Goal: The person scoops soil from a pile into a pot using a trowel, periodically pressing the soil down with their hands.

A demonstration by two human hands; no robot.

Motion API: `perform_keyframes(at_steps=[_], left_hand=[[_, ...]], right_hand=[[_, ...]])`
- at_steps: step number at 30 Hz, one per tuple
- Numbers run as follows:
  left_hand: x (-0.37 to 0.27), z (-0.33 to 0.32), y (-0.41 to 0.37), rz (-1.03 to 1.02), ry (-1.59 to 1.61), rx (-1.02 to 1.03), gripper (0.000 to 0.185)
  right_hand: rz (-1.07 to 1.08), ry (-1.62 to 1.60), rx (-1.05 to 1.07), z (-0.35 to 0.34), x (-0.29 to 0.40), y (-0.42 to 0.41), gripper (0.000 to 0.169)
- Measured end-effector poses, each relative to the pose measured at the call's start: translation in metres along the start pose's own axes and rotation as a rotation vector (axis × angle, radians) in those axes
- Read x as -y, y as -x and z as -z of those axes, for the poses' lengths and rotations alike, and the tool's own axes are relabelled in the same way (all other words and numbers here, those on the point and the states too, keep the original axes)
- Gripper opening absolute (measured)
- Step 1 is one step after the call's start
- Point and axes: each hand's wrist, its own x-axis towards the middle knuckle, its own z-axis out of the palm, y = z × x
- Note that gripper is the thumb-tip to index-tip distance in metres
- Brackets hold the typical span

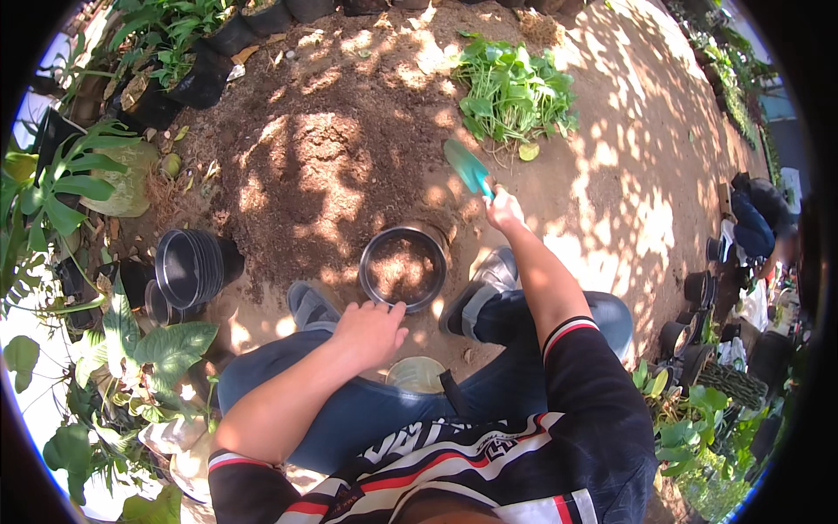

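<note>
My right hand (505, 209) grips the handle of a teal garden trowel (465, 165), its blade pointing forward and left over the ground. Brown soil fills part of a round black plastic pot (365, 270) that stands between my shoes. At the pot's near rim rests my left hand (370, 333), fingers reaching to the edge; whether they grip it is hard to tell. A broad heap of dark loose soil (294, 177) spreads beyond the pot. To its right, a pile of leafy green seedlings (514, 92) lies on the dirt.
Nested black pots (190, 268) lean at my left, near large-leaved plants (173, 357). A pale round object (414, 374) sits between my legs. Black planting bags (203, 75) line the far left. Another person (753, 216) crouches at far right by several pots (697, 288).
</note>
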Motion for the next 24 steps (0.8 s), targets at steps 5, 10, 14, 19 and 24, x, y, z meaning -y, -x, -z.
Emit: perform_keyframes(at_steps=[5,10,14,19,24], left_hand=[[0.003,0.006,-0.003,0.041,0.024,0.077,0.044],[0.003,0.009,-0.005,0.006,-0.013,0.025,0.044],[0.007,0.013,-0.006,0.002,0.017,0.017,0.043],[0.008,0.014,-0.008,-0.014,0.087,0.041,0.043],[0.007,0.009,-0.006,-0.020,0.099,0.050,0.042]], right_hand=[[-0.027,-0.004,-0.104,-0.007,0.036,-0.049,0.022],[0.024,-0.017,-0.185,-0.025,0.042,-0.092,0.019],[0.031,0.026,-0.106,-0.043,0.037,-0.103,0.022],[0.041,-0.265,-0.070,-0.060,0.012,-0.103,0.023],[0.216,0.019,-0.069,-0.043,0.013,-0.079,0.022]])
